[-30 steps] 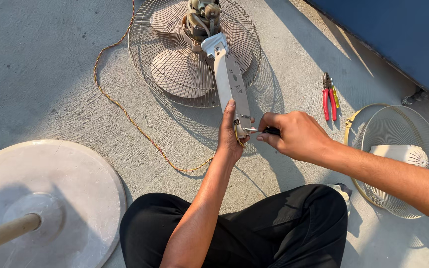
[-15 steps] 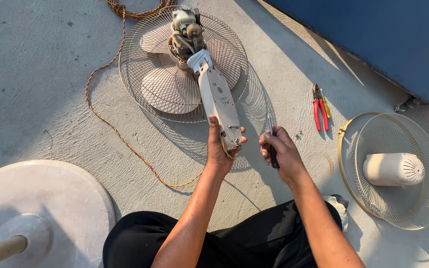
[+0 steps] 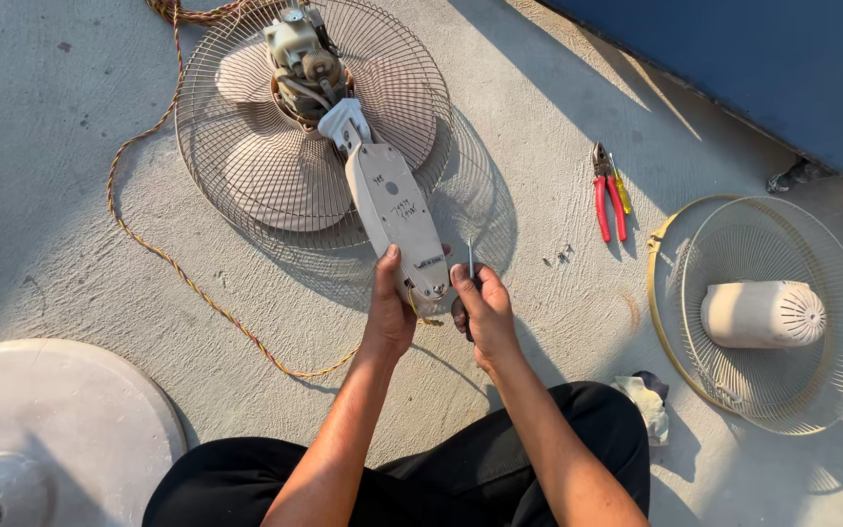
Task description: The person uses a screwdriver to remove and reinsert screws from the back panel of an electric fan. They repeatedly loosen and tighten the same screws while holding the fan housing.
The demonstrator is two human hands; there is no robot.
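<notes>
While most of the scene is easy to read, a few bits are cut off: the round white fan base (image 3: 51, 429) at the far left runs out of the bottom corner, and only a stub of its pole shows. A twisted orange-and-yellow cord (image 3: 197, 293) snakes over the concrete floor (image 3: 41, 146) from the top edge down toward the left hand (image 3: 389, 317).

That left hand is wrapped around the lower end of the cream fan neck housing (image 3: 397, 220), thumb up along its left side, so the very bottom of the housing is hidden behind the fingers. The housing's long axis runs from the hands up and a little left, pointing to the exposed motor (image 3: 302, 54), which sits over the blades and rear wire guard (image 3: 226, 176) lying flat on the floor.

Just right of it, the right hand (image 3: 485, 312) is closed around a screwdriver (image 3: 470, 262); only the thin shaft sticks straight up, handle buried in the fist, and I can't make out the tip.

Further right lie red-handled pliers (image 3: 605, 200), well apart from the hands. Far right, a second wire guard (image 3: 763, 312) holds the cream motor cover (image 3: 763, 314), with a crumpled rag (image 3: 648, 400) near the person's knee.
</notes>
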